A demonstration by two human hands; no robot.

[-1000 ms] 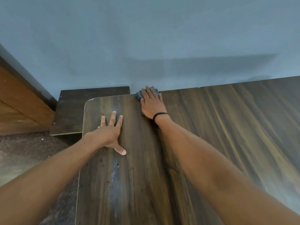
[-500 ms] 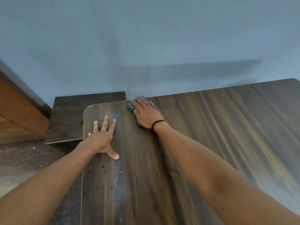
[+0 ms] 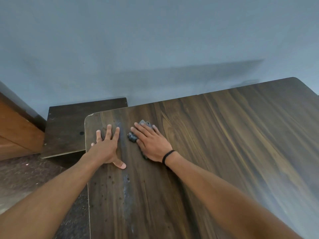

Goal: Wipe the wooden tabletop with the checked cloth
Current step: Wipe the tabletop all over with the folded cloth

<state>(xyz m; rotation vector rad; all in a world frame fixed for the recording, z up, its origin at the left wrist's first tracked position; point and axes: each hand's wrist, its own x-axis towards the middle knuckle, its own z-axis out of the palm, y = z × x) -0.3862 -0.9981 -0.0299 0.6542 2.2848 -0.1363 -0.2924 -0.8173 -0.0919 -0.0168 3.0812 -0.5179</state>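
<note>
The dark wooden tabletop [image 3: 215, 152] fills the right and lower part of the view. My right hand [image 3: 151, 144] lies flat with straight fingers on a dark bunched cloth [image 3: 132, 136], pressing it onto the table near the far left corner. Only the cloth's edges show around the fingers, so its checks are hard to make out. My left hand [image 3: 107, 147] rests flat on the wood beside the left edge, fingers spread, a short gap away from the cloth. A pale streak and small dark spots [image 3: 126, 185] mark the wood nearer to me.
A blue-grey wall [image 3: 155, 49] runs right behind the table's far edge. A lower dark wooden board [image 3: 69, 128] sits to the left of the table corner. Brown wooden panelling [image 3: 15, 133] stands at far left, with speckled floor [image 3: 34, 178] below.
My right hand has slid the cloth back from the far edge by the wall, toward me and toward my left hand. My left hand has stayed flat on the wood by the left edge.
</note>
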